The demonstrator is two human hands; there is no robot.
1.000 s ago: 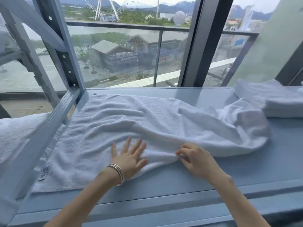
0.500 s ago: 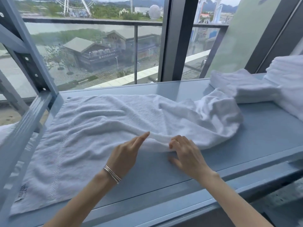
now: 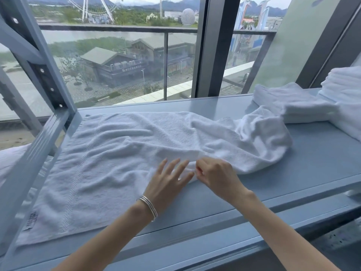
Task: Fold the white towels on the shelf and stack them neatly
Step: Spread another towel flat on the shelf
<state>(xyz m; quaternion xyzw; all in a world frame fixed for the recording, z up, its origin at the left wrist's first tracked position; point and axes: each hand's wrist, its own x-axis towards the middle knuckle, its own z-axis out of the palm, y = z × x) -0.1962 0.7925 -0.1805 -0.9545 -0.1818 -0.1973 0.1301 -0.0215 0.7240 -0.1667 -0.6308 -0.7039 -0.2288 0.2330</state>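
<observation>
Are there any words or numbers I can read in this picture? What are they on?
None can be read.
Tag sewn on the near left corner of the spread white towel: dark print, too blurred to read.
Sign on the grey-roofed building outside the window: characters too small to read.
Bracelet on the left hand's wrist: no writing visible.
</observation>
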